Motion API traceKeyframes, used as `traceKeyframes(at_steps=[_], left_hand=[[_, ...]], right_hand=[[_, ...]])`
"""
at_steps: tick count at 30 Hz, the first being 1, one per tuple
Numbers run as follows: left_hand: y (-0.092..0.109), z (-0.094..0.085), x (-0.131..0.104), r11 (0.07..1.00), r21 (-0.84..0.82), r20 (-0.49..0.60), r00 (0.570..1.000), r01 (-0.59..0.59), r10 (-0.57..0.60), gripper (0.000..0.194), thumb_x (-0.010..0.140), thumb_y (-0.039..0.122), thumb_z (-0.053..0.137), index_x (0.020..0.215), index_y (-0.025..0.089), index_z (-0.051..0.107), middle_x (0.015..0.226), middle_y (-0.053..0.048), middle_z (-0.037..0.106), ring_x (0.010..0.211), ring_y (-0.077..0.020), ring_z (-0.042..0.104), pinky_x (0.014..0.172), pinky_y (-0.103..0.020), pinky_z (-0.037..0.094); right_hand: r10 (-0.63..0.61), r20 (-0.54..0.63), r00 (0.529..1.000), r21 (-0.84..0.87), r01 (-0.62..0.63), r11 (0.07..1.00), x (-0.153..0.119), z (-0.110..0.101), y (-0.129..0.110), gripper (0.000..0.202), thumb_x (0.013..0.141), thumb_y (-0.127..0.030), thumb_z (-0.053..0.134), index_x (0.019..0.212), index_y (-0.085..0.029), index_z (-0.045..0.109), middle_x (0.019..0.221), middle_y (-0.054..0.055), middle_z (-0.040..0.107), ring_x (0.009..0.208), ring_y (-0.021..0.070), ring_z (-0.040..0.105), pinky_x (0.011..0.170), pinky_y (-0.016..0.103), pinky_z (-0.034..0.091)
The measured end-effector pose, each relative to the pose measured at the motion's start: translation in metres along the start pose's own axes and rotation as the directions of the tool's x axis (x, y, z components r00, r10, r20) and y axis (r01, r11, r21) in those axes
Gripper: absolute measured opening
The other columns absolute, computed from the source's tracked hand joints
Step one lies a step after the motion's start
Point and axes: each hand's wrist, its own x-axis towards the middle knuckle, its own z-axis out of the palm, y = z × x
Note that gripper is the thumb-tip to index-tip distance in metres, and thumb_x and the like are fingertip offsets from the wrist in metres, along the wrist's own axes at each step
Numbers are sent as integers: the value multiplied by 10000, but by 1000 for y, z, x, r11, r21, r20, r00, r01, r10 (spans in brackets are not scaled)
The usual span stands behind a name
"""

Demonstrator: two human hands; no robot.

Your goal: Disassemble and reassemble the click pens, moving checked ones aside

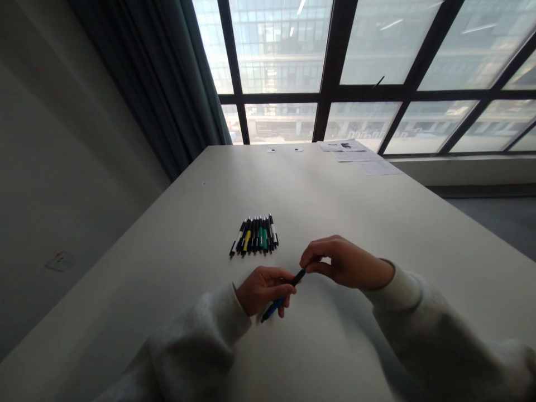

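A blue and black pen [275, 306] slants across my left hand [268, 288], gripped between thumb and fingers above the table. Its blue end points down toward me and its black end points up to the right. My right hand [335, 261] pinches the upper black end between thumb and fingertips. Whether a separate small part sits in that pinch, I cannot tell. Just beyond my hands, a row of pens [254, 235] lies side by side on the table. Most are black, with white, yellow and green sections among them.
The white table [188, 223] stretches to the windows. Printed papers [360, 159] lie at its far right, and two small round fittings [272, 150] sit near the far edge. A dark curtain [159, 72] and a wall with a socket [60, 261] stand on the left.
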Motion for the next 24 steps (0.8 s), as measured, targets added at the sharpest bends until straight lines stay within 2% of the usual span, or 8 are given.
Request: traceKeyframes(at_steps=[8,12,16,20,22,24], left_hand=[[0,1,0,994,-105,55,998,40,-35,388,740,377,803,966,71,727,734,-48,645,521,-115,611,463,-264,580],[0,0,0,993,-107,87,995,46,-37,379,755,379,789,971,72,733,755,-51,647,513,-112,614,473,-270,587],[1,1,-1,996,-71,83,995,54,-48,398,743,385,798,980,72,734,716,-43,638,509,-121,612,462,-271,582],[2,3,0,997,-58,65,996,58,-54,412,730,388,806,990,76,733,690,-36,630,523,-125,607,469,-275,582],[2,3,0,997,-53,58,997,50,-47,425,733,406,801,986,71,731,677,-39,634,510,-122,602,466,-269,575],[2,2,1,998,-54,53,998,41,-38,434,740,416,794,987,66,729,666,-42,638,496,-119,598,461,-261,569]], right_hand=[[-47,9,999,1,47,999,-1,-1,3,100,901,-256,654,904,-166,696,823,59,734,722,146,655,692,245,502],[-43,39,998,13,43,999,-1,-1,3,97,892,-255,661,900,-164,696,810,53,736,712,143,654,683,241,498],[3,75,997,-6,-3,1000,1,5,0,133,930,-269,597,907,-164,676,721,33,718,615,123,633,615,222,473],[81,125,989,36,-86,996,3,8,-2,280,1015,-341,445,938,-160,644,583,-3,664,512,101,605,580,203,468],[103,143,984,89,-116,989,1,6,-1,324,1027,-391,408,999,-158,632,595,0,669,501,100,603,564,200,475],[101,151,983,120,-120,986,-1,3,1,315,995,-429,480,1080,-156,612,656,19,700,520,107,615,542,200,474]])
